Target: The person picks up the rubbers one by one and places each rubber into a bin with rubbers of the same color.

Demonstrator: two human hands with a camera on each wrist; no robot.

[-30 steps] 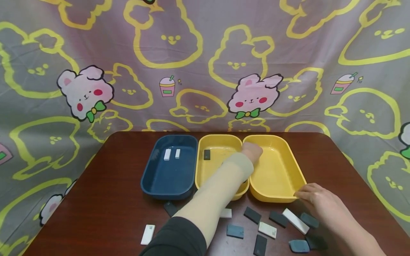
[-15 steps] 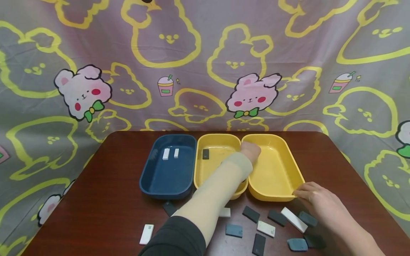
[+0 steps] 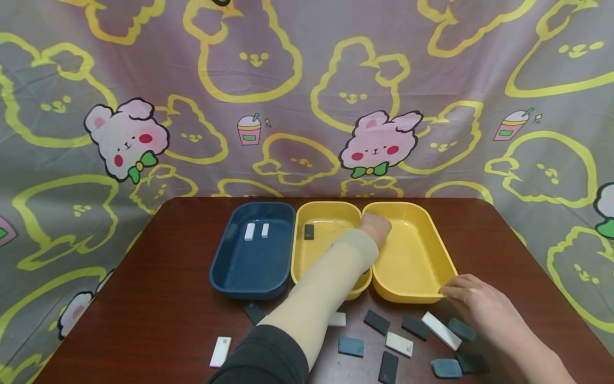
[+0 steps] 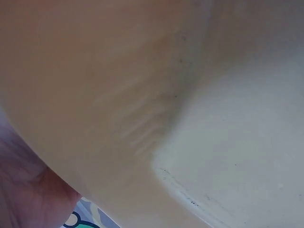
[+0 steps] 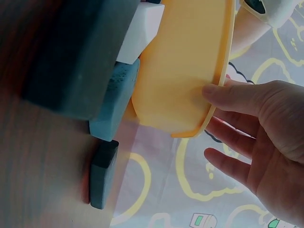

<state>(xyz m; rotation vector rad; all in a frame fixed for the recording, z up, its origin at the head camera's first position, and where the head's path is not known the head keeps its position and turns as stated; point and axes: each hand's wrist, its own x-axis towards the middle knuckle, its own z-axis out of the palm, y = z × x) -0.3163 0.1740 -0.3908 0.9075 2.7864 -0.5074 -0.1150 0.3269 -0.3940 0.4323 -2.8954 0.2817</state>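
We've got a dark reddish-brown wooden table [image 3: 158, 298] pushed up against a greyish-purple curtain [image 3: 307, 96] printed with yellow bunny outlines, pink bunnies with green bows and little drink cups; the fabric fills the whole backdrop, so nothing else of the room shows.

Three trays sit side by side at the far middle of the table; a blue tray [image 3: 253, 250] on the left with two small white blocks [image 3: 256, 231] inside, a middle yellow tray [image 3: 326, 234] with one dark block [image 3: 309, 231] near its far end, and a right yellow tray [image 3: 413, 250] touching it.

Our left hand [image 3: 377, 226], at the end of a beige sleeve, reaches across the middle tray and sits over the far left corner of the right yellow tray; the knuckles look bunched, but we can't tell whether it's gripping anything, and the left wrist view is just a blur of pale plastic.

Our right hand [image 3: 472, 298] rests at the near right corner of that same tray; the wrist view shows the fingers [image 5: 237, 97] straight and loosely spread, the top one touching the tray's rim [image 5: 216, 90], nothing held.

Scattered on the near table are loose blocks; a long white one [image 3: 441, 330] just beside the right hand, dark grey ones [image 3: 376, 322], blue-grey ones [image 3: 351, 346], and a lone white one [image 3: 220, 351] off to the left.
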